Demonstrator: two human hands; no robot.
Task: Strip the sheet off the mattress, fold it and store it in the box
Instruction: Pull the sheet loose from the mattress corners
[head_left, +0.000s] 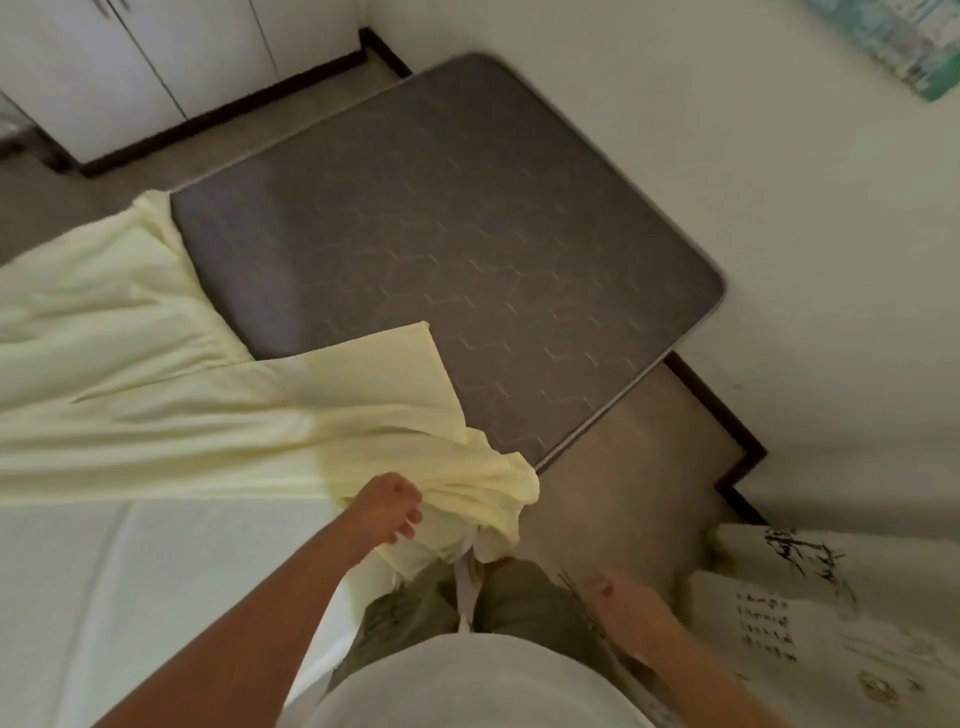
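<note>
The pale yellow sheet (156, 405) lies creased across the left, peeled off the grey quilted mattress (467, 234), which is bare far and right; the left hand (392, 506) clutches its bunched near corner; the right hand (608, 590) is too blurred to tell.

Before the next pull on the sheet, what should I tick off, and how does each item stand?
1. Grip: left hand has its fingers curled round a bunched end of the sheet: ok.
2. Near right part of the mattress uncovered, gray quilting bare: ok.
3. Sheet fully off: it covers the mattress's left part and reaches its far left corner: not ok.
4. Second hand free: right hand hangs by the thigh holding nothing, though blurred: ok.
5. Box ready: a printed fabric thing at lower right may be it: cannot tell.
</note>
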